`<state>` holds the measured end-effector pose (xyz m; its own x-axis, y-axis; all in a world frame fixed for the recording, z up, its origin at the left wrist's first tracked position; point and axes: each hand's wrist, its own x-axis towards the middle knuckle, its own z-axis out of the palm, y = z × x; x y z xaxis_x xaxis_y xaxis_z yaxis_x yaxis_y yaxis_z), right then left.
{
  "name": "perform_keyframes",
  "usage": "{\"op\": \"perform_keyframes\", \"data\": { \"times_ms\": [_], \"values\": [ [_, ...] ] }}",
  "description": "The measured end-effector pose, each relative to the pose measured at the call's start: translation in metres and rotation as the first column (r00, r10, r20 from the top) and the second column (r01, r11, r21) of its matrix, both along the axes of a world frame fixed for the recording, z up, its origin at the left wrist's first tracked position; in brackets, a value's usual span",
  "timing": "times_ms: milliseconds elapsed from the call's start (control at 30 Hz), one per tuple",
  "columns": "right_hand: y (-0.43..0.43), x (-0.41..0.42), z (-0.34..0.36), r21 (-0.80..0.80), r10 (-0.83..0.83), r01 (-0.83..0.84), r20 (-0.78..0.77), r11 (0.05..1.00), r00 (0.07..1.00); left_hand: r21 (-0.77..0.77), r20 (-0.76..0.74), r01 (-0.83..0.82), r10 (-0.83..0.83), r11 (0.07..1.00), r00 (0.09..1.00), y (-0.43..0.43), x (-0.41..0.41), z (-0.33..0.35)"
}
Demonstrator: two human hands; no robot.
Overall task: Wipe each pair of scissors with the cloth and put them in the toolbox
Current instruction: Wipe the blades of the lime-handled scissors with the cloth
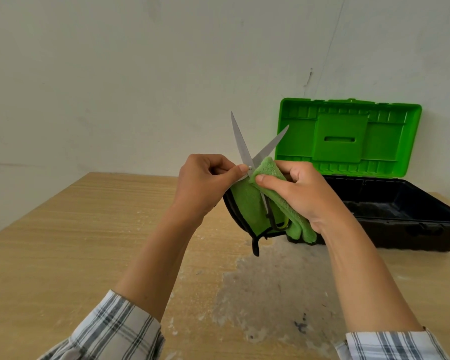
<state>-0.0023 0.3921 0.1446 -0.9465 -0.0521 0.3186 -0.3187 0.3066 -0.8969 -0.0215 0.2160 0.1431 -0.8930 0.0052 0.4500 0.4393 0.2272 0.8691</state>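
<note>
My left hand point(205, 183) pinches the scissors point(250, 157) right at the pivot, thumb & forefinger closed on the metal near the screw. Blades are spread in a V, tips pointing up and away from me; handles hang down toward the surface, mostly hidden behind the cloth, w/ only a bit of dark loop & a yellowish edge showing. My right hand point(304, 193) is closed around the green cloth point(268, 178), thumb pressing a folded wad of it against the base of the right blade, just beside the pivot. Rest of the cloth drapes under both hands; its black-trimmed edge & a small dark tab dangle below.

Step in hand, as I read it: wiping this pair, working at the joint w/ blades open. Upper blade lengths are bare, so I'd guess they still want a pass. Next move calls for sliding the cloth up along each blade, spine side, fingers kept off the edges, then closing the blades before setting them down.

The toolbox point(411, 216) sits on the wooden surface point(89, 229) to my right and a bit beyond the hands, green lid point(348, 136) propped open against the wall, black tub ready. Can't tell what's inside; interior is dark. No other scissors in view.
</note>
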Motion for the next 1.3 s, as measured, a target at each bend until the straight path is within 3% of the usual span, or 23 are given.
{"op": "perform_keyframes", "data": {
  "times_ms": [233, 733, 1133, 1300],
  "values": [
    [0.038, -0.002, 0.0, -0.04, -0.19, 0.191, 0.019, 0.981, 0.982, 0.105, 0.014, -0.075, 0.074, 0.992, 0.997, -0.029, -0.005, 0.01],
    [0.006, 0.006, 0.003, -0.028, 0.103, -0.101, 0.061, 0.994, 0.993, 0.265, 0.067, 0.009, -0.027, 0.964, 0.997, -0.014, -0.007, 0.007],
    [-0.005, 0.006, 0.003, -0.047, -0.05, 0.049, -0.007, 0.998, 0.999, 0.356, 0.098, 0.121, -0.165, 0.927, 0.981, 0.002, 0.0, 0.002],
    [-0.001, 0.004, 0.001, -0.01, -0.106, 0.106, -0.047, 0.994, 0.993, 0.347, 0.128, 0.238, -0.297, 0.907, 0.946, 0.001, 0.0, 0.0]
  ]
}}
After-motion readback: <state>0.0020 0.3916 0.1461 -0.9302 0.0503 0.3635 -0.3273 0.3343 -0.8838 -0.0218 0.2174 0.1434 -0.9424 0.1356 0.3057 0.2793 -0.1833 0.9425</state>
